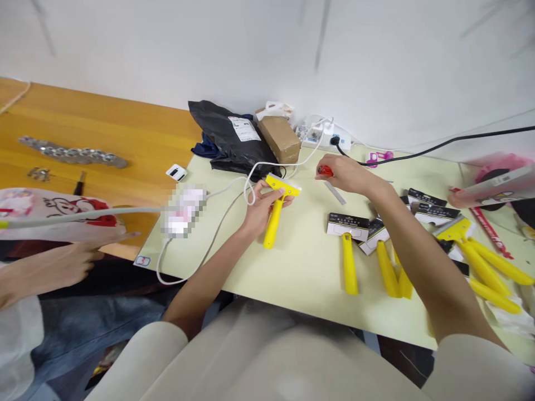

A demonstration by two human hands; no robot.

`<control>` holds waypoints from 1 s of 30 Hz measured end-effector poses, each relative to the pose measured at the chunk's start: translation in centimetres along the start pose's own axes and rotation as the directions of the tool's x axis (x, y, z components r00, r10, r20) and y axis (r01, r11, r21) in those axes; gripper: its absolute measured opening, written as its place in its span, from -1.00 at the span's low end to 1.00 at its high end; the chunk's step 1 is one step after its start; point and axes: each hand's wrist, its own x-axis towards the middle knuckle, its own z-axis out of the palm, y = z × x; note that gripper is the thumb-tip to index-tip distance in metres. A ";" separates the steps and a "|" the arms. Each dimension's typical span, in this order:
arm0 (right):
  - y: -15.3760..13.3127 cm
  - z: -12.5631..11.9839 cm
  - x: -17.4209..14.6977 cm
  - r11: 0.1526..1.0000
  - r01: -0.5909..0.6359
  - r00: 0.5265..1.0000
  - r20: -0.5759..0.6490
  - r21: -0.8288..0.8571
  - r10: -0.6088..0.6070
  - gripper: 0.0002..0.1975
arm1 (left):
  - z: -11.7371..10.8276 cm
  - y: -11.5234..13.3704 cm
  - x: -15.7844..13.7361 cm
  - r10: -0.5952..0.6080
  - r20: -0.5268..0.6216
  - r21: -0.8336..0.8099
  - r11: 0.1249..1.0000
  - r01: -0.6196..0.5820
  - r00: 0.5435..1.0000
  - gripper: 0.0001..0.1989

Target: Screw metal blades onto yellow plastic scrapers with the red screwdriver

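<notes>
My left hand (259, 209) is wrapped round a yellow scraper (274, 221), its wide head up and its handle pointing toward me. Over the table to the right, my right hand (346, 175) is closed on a red screwdriver (324, 170); only its translucent handle shows and its tip is hidden. Just below that hand a thin metal blade (335, 193) lies flat on the table. Nearer to me is a yellow handle (350, 264) with a black-and-white packaging card (348, 225) at its top end.
More yellow scrapers (480, 262) and cards lie at right, partly behind my forearm. A black plastic parcel (234, 139), a cardboard box (281, 138) and a power strip (334, 136) stand along the wall. White cables cross the table. A co-worker's hand (62, 270) is at left.
</notes>
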 end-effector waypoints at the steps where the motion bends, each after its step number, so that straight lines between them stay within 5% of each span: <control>1: -1.4 -0.5 -0.8 0.996 0.042 0.995 -0.090 0.082 -0.035 -0.74 | 0.1 -0.3 -0.1 -0.010 0.007 0.002 1.000 0.010 1.000 -0.48; 3: -4.2 -1.2 -2.2 0.969 0.116 0.979 -0.191 0.218 -0.075 -0.79 | 0.3 -0.8 -0.3 -0.033 0.027 0.009 0.999 0.033 0.999 -0.49; 8: -8.1 -0.4 -4.1 0.938 0.149 0.981 -0.165 0.314 -0.101 -0.84 | 0.9 -1.4 -1.2 -0.028 0.091 0.045 0.999 0.024 0.995 -0.51; 17: -8.0 2.1 -3.4 0.948 0.016 0.993 -0.113 0.318 0.021 -0.82 | 1.6 -1.4 -2.2 0.011 0.114 0.035 0.999 -0.015 0.993 -0.51; 30: -9.0 1.2 -1.7 0.896 -0.215 0.963 -0.069 0.389 0.262 -0.81 | 1.4 -1.6 -2.2 0.055 0.020 0.005 0.998 -0.055 0.998 -0.40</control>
